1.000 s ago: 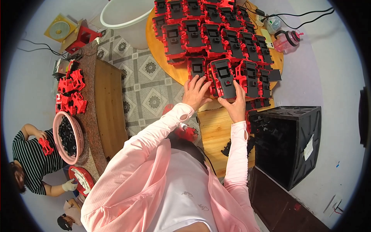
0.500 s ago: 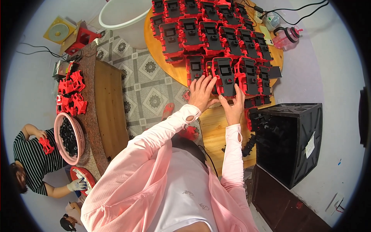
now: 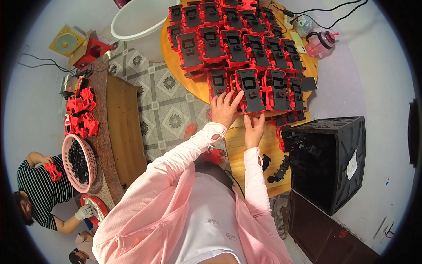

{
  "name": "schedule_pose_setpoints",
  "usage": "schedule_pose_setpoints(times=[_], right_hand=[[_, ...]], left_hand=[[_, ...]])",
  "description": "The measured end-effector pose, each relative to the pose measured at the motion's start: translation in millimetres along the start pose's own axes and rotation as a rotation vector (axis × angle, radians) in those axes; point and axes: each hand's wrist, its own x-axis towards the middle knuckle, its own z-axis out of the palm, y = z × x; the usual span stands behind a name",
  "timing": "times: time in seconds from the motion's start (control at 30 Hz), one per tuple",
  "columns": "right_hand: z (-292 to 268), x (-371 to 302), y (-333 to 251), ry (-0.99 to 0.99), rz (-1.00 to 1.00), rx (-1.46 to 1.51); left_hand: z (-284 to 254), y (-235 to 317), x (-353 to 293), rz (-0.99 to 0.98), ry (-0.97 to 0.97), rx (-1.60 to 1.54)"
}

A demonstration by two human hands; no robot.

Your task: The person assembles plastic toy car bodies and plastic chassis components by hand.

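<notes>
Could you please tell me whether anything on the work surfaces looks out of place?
Perhaps the few loose black plastic parts: they lie scattered on the light wooden board beside the open black plastic crate, unlike the red-and-black plastic units in rows.

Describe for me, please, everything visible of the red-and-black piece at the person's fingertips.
The red-and-black piece looks like plastic: a red body under a long black panel, with a squarish dark frame toward the far end and a small raised block nearer the middle. It lies panel up, with similar pieces on either side. The left hand appears to touch its left edge; the right hand, its near end.
</notes>
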Motion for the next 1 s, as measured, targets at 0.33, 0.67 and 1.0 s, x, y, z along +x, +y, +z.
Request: schedule_pose_setpoints(times=[0.33,0.67,1.0], right_hand=[[18.1,11.2,-4.5,-0.076,-0.003,0.190],[-11.8,22.1,-5.3,0.417,0.176,0.240],[-9.7,60.4,18.5,0.210,-0.018,0.196]], left_hand=[[6.9,-1.7,6.0,0.011,0.015,0.075],[-11.5,6.5,17.0,-0.022,0.002,-0.114],[-8.8,15.6,17.0,0.007,-0.066,-0.078]])
